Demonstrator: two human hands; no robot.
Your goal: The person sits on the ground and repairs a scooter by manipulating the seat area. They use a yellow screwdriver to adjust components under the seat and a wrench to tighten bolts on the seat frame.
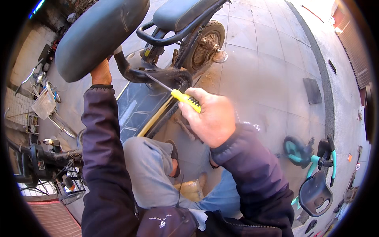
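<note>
A black padded scooter seat (pixel 100 35) is raised at the upper left. My left hand (pixel 101 73) is underneath it, its fingers hidden by the padding. My right hand (pixel 211 114) grips the yellow-and-black handle of a screwdriver (pixel 181 96), whose metal shaft points up-left to the black tubular frame (pixel 132 73). Below that lies the scooter's dark footboard (pixel 134 106) with a yellow edge strip. Behind, the rear seat (pixel 177 14) has a black grab rail (pixel 158 37), above the rear wheel (pixel 207 43).
At the left stand a bicycle with a basket (pixel 43 102) and dark handlebars (pixel 31 162). A teal-and-black child's ride-on (pixel 316 193) is at the right, beside a pale raised edge (pixel 331 102). A dark flat pad (pixel 312 91) lies on the tiled floor. My bent legs are below.
</note>
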